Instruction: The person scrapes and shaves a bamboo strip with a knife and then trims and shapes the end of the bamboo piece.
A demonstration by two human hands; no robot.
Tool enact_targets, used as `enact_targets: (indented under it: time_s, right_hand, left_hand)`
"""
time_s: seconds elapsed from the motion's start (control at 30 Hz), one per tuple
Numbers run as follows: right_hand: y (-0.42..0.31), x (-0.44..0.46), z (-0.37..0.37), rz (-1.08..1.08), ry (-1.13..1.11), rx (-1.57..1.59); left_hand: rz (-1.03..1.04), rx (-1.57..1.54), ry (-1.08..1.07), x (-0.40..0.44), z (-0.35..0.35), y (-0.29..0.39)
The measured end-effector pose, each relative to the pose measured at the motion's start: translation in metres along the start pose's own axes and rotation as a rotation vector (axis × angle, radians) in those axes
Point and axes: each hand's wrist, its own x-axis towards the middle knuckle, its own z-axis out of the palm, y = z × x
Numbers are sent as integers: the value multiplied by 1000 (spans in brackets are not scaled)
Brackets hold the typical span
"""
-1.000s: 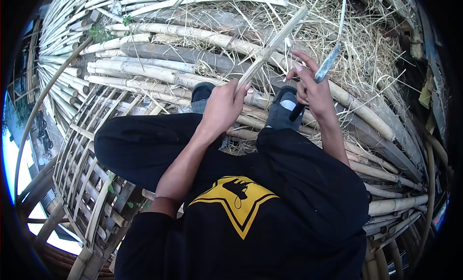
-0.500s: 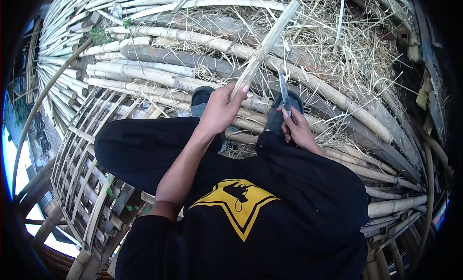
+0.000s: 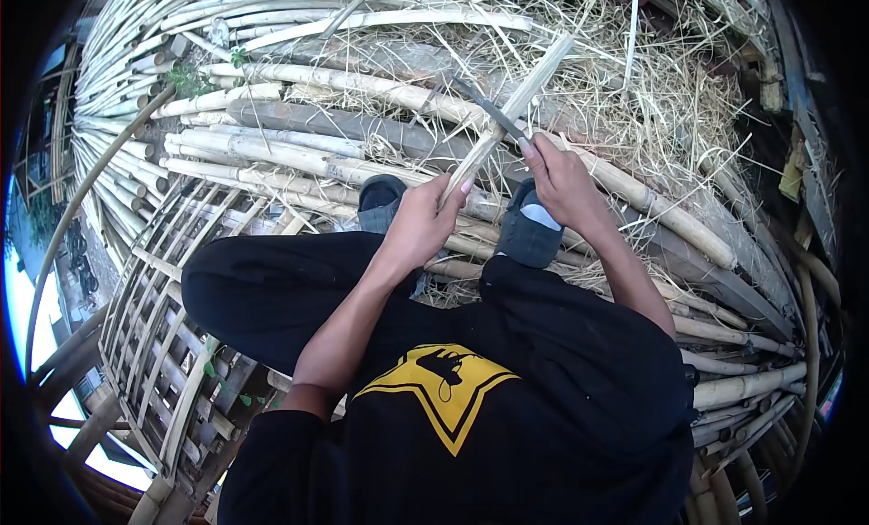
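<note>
My left hand [image 3: 421, 219] is closed round the lower end of a pale bamboo strip [image 3: 534, 80], which slants up and to the right. In my right hand [image 3: 563, 179] is a knife [image 3: 489, 107], its handle hidden by the fingers. The dark blade lies across the middle of the strip, its tip pointing up and to the left. Both hands are above my sandalled feet, the right one just above and beside the right sandal [image 3: 530, 233].
Long bamboo poles [image 3: 362, 83] and a grey beam [image 3: 326, 120] run across the ground ahead. Thin shavings [image 3: 652, 118] are heaped at the upper right. A woven bamboo lattice [image 3: 172, 321] stands at the left, near a curved cane [image 3: 86, 195].
My right hand first dropped towards the right sandal, then came up and forward, and the knife now crosses the strip. The upper end of the strip has shifted slightly.
</note>
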Motion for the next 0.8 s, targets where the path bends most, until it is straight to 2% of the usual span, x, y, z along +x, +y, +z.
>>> enact_targets:
  time_s: [0.23,0.33,0.4,0.5,0.67,0.73,0.77,0.8]
  right_hand:
    - [9,-2,4,9,-86,61]
    - [18,2,7,-35,-52,83]
    - [24,7,10,-33,5,-36]
    - [34,11,15,-115,81,-54]
    - [50,22,5,-127,114,-137]
    - [64,41,-8,-89,216,-301]
    - [90,56,-23,198,233,-25]
    - [129,66,-46,304,436,-118]
  left_hand:
    - [43,122,73,-5,4,2]
    - [58,202,113,-4,4,4]
    - [121,204,159,-1,4,3]
    - [120,167,155,-3,3,2]
    - [70,184,122,0,1,6]
    - [67,159,160,3,-1,6]
    - [37,115,164,-2,-6,8]
    - [41,121,170,-5,-9,6]
